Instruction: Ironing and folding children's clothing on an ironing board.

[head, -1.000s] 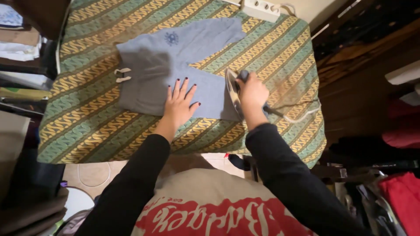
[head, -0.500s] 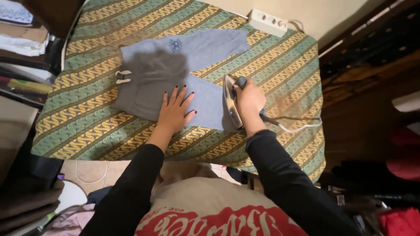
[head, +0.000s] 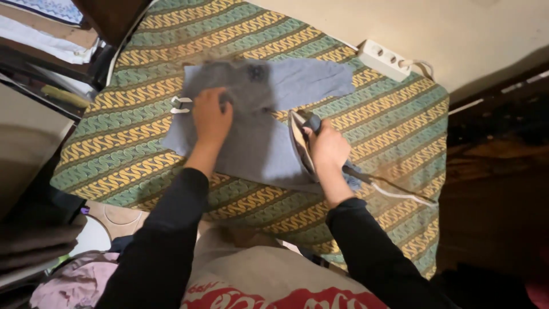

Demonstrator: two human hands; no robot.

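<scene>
- While the left hand (head: 211, 117) presses on the grey garment (head: 260, 129) at frame centre, its fingers look curled into the cloth, though blur hides whether they grip it.
- Right hand (head: 327, 147), fingers closed round the iron (head: 303, 143), holds it tilted on edge at the garment's right border.
- Garment lies on a green-and-yellow patterned cover (head: 366, 114).
- White power strip (head: 383, 59) sits at upper right.

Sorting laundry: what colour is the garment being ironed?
Grey-blue garment, seen in the head view.
</scene>
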